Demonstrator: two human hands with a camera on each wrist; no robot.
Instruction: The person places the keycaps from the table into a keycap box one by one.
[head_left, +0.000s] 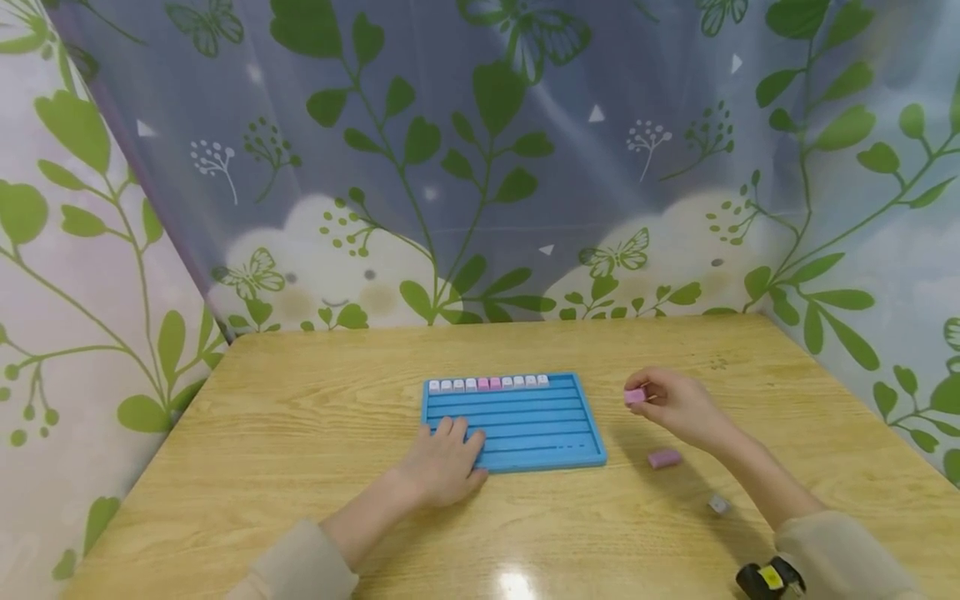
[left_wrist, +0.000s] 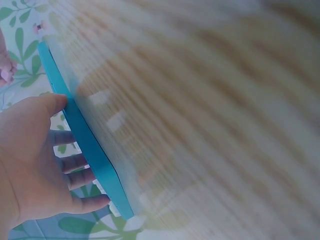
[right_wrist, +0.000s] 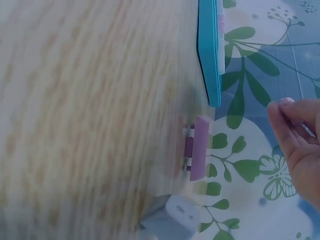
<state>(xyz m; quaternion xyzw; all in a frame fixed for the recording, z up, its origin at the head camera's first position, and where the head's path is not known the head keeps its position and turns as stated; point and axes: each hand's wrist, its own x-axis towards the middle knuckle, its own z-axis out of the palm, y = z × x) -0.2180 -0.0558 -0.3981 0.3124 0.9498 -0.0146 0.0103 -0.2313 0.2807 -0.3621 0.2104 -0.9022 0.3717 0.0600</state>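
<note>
A blue slotted tray (head_left: 525, 422) lies on the table, with a row of white and pink keycaps (head_left: 489, 384) along its far edge. My left hand (head_left: 444, 467) rests on the tray's near left corner, fingers spread over the slots; in the left wrist view the thumb touches the tray's side. To the right of the tray, my right hand (head_left: 678, 406) holds a small pink keycap (head_left: 634, 397) between thumb and fingers, raised above the table. Below that hand lie a longer pink keycap (head_left: 663, 459), its underside stems visible in the right wrist view, and a whitish-grey keycap (head_left: 718, 504).
A black object with a yellow label (head_left: 771, 577) sits by the right sleeve, partly hidden. Leaf-printed cloth (head_left: 480, 167) hangs behind the wooden table (head_left: 315, 392) and at both sides.
</note>
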